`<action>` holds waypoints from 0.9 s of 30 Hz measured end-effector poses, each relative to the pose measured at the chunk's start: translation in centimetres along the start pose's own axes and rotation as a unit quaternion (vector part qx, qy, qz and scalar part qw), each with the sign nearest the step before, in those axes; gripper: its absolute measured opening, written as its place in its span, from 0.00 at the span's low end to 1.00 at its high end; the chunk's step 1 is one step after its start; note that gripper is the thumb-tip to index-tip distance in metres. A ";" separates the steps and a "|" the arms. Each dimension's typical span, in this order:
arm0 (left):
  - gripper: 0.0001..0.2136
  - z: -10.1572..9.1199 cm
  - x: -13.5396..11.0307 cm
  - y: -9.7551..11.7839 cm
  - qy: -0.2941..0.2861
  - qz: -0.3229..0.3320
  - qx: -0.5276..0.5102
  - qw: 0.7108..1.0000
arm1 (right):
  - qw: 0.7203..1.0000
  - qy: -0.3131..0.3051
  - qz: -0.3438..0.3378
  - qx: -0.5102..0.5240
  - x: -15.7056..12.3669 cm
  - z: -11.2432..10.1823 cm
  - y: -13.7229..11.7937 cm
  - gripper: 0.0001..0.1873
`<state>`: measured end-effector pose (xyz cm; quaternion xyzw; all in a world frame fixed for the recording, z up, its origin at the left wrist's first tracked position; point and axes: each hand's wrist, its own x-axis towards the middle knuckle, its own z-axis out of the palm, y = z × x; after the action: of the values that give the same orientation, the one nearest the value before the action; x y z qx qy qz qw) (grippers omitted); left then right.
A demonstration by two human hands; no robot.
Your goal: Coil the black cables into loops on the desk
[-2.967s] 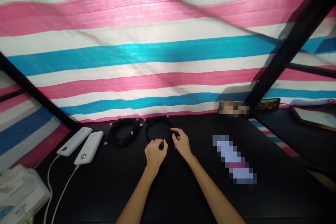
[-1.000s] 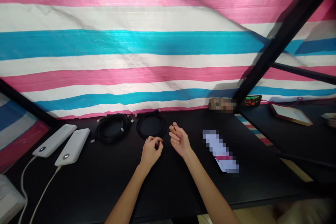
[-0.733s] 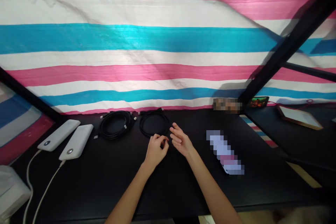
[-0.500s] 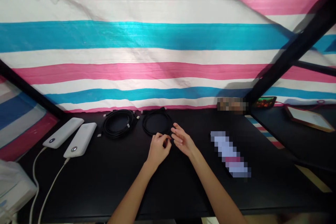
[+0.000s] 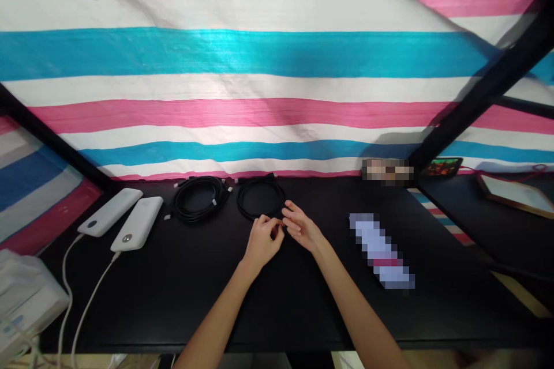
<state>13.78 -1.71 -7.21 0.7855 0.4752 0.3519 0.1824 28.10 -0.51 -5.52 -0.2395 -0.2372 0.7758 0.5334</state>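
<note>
My left hand [image 5: 262,242] is curled into a pinch, thumb against forefinger, over the black tabletop [image 5: 194,294]. Whether something tiny sits in that pinch is too small to make out. Close beside it is my right hand [image 5: 302,227], fingers loosely extended and holding nothing I can see; its fingertips come near the left hand's. Just beyond both hands lies a coiled black cable [image 5: 239,207]. To its left rests a thicker coil of black cables [image 5: 176,207] with pale connector ends.
Two white power banks [image 5: 110,213] with white cords lie at the left, near a white plastic bag [image 5: 34,288]. A blurred-out flat item [image 5: 381,253] lies at the right. Behind the table hangs a striped sheet [image 5: 259,52]; black frame posts [image 5: 471,104] slant at both sides.
My view has shifted slightly, so the table items sit a little higher and further right. Both hands keep nearly the same pose and place.
</note>
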 end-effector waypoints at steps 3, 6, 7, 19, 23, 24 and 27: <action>0.07 0.1 0.0 -0.2 0.001 -0.004 0.001 1.000 | 1.000 -0.013 0.001 0.002 0.0 0.1 -0.2 0.14; 0.07 0.1 0.0 -0.1 -0.005 -0.001 -0.001 1.000 | 0.999 -0.031 0.000 0.024 0.0 0.0 -0.4 0.13; 0.07 0.2 0.0 0.0 -0.009 0.003 -0.002 1.000 | 0.999 -0.034 -0.002 0.035 0.1 -0.1 -0.5 0.12; 0.08 -0.8 -0.2 -2.5 0.160 -0.125 0.002 0.979 | 0.990 0.022 -0.066 0.124 -0.3 -1.5 -1.1 0.11; 0.07 -1.8 -0.5 -3.2 0.208 -0.134 0.077 0.966 | 0.986 0.038 -0.079 0.139 -0.5 -1.6 -1.1 0.09; 0.07 -2.2 -0.4 -3.3 0.212 -0.123 0.110 0.963 | 0.986 0.044 -0.082 0.138 -0.5 -1.6 -1.1 0.09; 0.08 -4.0 0.0 -4.2 0.245 -0.102 0.213 0.940 | 0.986 0.053 -0.095 0.128 -0.5 -1.7 -1.2 0.10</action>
<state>8.25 0.17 -7.04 0.6432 0.6465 0.4031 -0.0766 30.17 -0.44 -6.08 -0.1864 -0.1289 0.7316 0.6429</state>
